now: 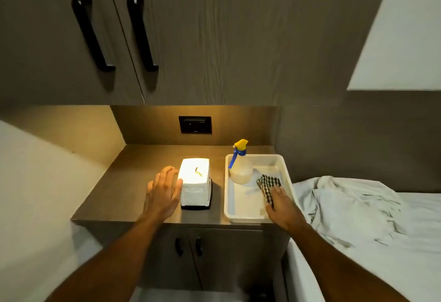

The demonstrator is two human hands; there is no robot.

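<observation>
Your right hand (282,203) lies over the near end of the checked cloth (266,182), fingers bent down onto it and gripping it against the floor of the white tray (241,206). The rest of the cloth shows as a bunched fold beyond your fingertips, along the tray's right side and about halfway down its length. In the tray's far left corner a spray bottle (241,171) stands upright, with a yellow nozzle and a blue trigger, near the cloth but apart from it.

The tray sits on the right part of the counter (133,182). Its near end is at the front edge and its right wall runs along the counter's right edge.

Your left hand (163,193) is spread wide and holds nothing. Its fingers are straight and run alongside the left face of the white tissue box (194,182), and your thumb (179,183) touches the box's near left corner. The box stands upright in the middle of the counter, just beside the tray with a narrow strip of counter between them.

On the wall behind the counter is a dark socket panel (195,125). Above it are cabinet doors with long black handles (91,34). To the right of the counter lies a rumpled pale sheet (346,206).
</observation>
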